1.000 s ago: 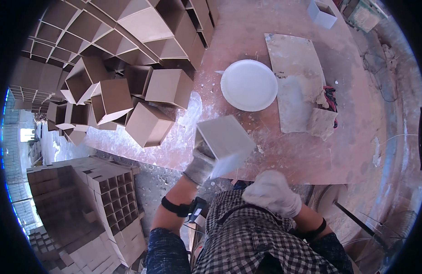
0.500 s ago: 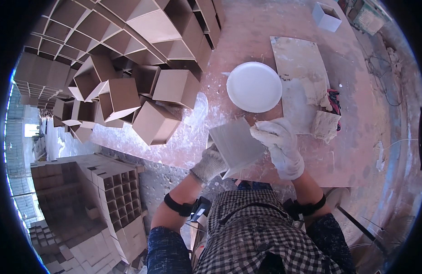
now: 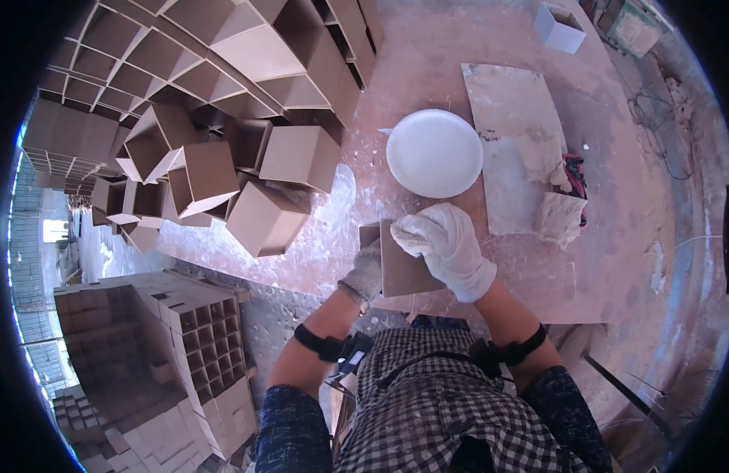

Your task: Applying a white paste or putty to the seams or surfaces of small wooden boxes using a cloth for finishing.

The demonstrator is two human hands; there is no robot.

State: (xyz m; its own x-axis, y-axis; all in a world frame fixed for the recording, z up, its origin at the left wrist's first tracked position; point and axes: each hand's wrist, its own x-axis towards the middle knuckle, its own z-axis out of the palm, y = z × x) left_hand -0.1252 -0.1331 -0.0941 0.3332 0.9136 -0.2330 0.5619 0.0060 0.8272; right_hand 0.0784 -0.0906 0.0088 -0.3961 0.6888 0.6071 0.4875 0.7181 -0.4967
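Note:
An open brown fiberboard box [image 3: 410, 274] is held over the table's near edge. My left hand [image 3: 363, 272], in a grey knit glove, is closed on its left side, the fingers partly hidden inside. My right hand [image 3: 457, 251], in a white glove, grips a whitish pad [image 3: 410, 235], sponge or cloth I cannot tell, against the box's upper right part. Just beyond is a round white basin [image 3: 435, 154] that looks full of white matter.
A stained board [image 3: 513, 118] lies right of the basin, with a crusty block [image 3: 561, 219] at its near end. Loose brown boxes [image 3: 266, 217] pile up at the left before a tall stack [image 3: 215, 39]. One white box [image 3: 560, 28] stands far right.
The box has turned, so a brown face shows where a pale grey one was. My right hand has moved left with the pad, onto the box.

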